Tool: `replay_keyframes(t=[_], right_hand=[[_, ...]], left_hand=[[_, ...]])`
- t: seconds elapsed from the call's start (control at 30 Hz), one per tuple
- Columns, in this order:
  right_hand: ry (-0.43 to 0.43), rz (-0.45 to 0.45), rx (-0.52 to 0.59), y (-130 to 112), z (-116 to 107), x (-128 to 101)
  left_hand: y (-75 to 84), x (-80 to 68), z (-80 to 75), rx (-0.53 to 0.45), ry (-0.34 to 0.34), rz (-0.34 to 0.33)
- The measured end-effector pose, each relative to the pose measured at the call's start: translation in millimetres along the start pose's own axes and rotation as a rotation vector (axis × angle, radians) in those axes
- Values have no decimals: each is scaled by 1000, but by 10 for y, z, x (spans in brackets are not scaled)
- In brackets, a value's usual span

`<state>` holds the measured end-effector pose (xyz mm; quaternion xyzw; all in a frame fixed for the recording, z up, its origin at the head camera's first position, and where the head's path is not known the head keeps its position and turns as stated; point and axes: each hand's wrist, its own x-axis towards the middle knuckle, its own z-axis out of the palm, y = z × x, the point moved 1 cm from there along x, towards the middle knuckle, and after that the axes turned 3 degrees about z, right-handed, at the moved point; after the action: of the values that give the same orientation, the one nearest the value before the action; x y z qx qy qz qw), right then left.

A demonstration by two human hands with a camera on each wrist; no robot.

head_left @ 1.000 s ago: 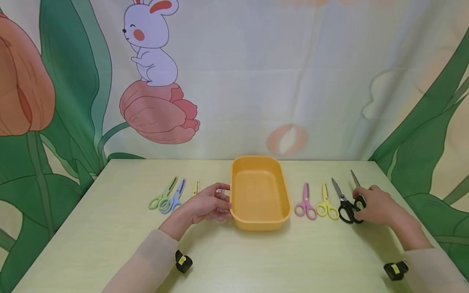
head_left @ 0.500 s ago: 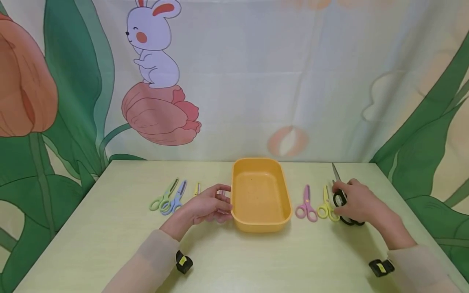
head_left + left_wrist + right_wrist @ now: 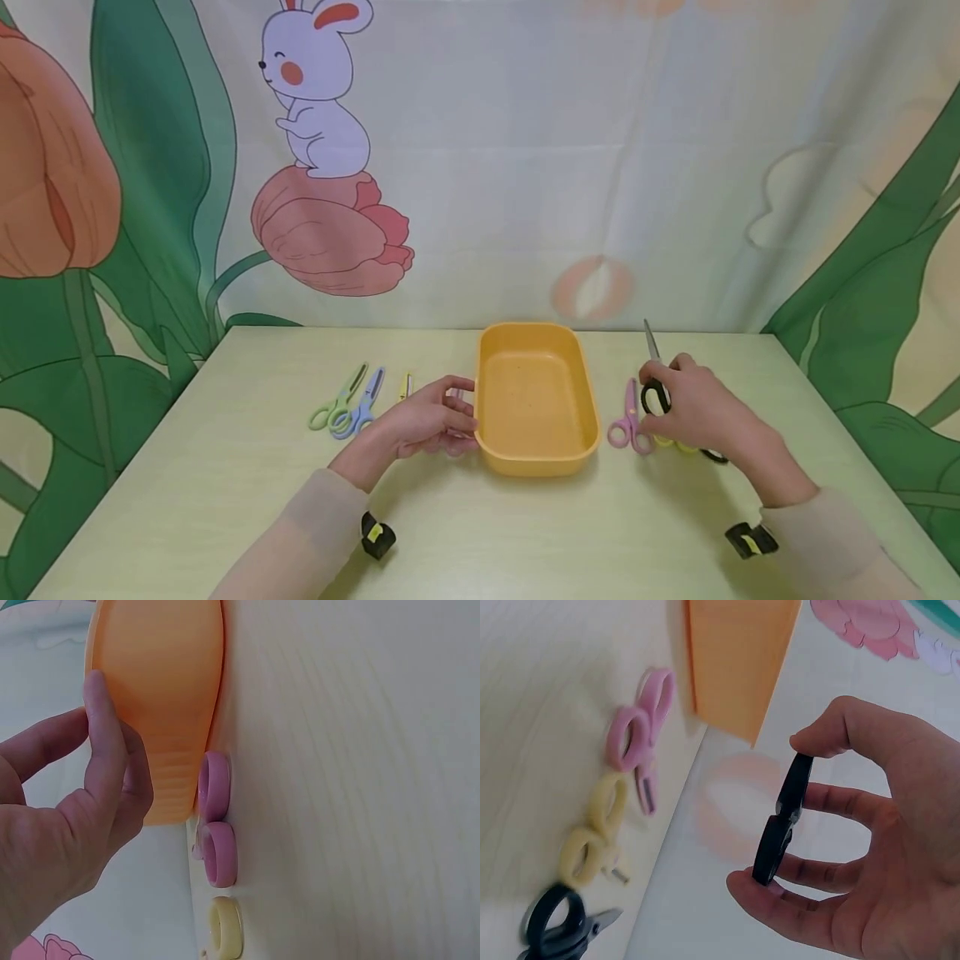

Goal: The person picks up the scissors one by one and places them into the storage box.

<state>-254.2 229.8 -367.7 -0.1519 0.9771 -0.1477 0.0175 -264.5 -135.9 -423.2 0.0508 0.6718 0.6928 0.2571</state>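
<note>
R hand [image 3: 705, 408] w/ 1 pr black scissors [image 3: 793, 786]
Thumb-to-fingers pinch, above table [image 3: 540, 533]; L hand [image 3: 427, 419] loose, touching yellow tub [image 3: 537, 467].

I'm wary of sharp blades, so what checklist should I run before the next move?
1. Held black scissors secured: ok, the right hand pinches them by the handles.
2. Held scissors lifted off the table: ok, by the right wrist view.
3. Held scissors over the yellow tray: not ok, they are to its right.
4. Tray open side up: ok.
5. Left hand at the tray: ok, its fingers touch the left side.
6. Blades fully closed: cannot tell, too small in the head view.
</note>
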Motion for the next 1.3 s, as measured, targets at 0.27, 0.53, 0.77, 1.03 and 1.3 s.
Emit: replay_keyframes(t=[0.27,0.53,0.77,1.03,1.3], right_hand=[[11,-65,-6,-262,71,83],[46,-107,-8,-542,248,144],[80,-147,-17,-729,338,223],[40,-79,-42,-962,430,328],[0,-167,-33,-1091,582,465]], left_hand=[[-1,0,-16,10,-2,2],[-27,-3,-21,-1,-9,3],[-18,-6,-19,4,-17,-4],[-4,-10,-4,-1,-1,-9],[-4,9,11,4,11,-25]])
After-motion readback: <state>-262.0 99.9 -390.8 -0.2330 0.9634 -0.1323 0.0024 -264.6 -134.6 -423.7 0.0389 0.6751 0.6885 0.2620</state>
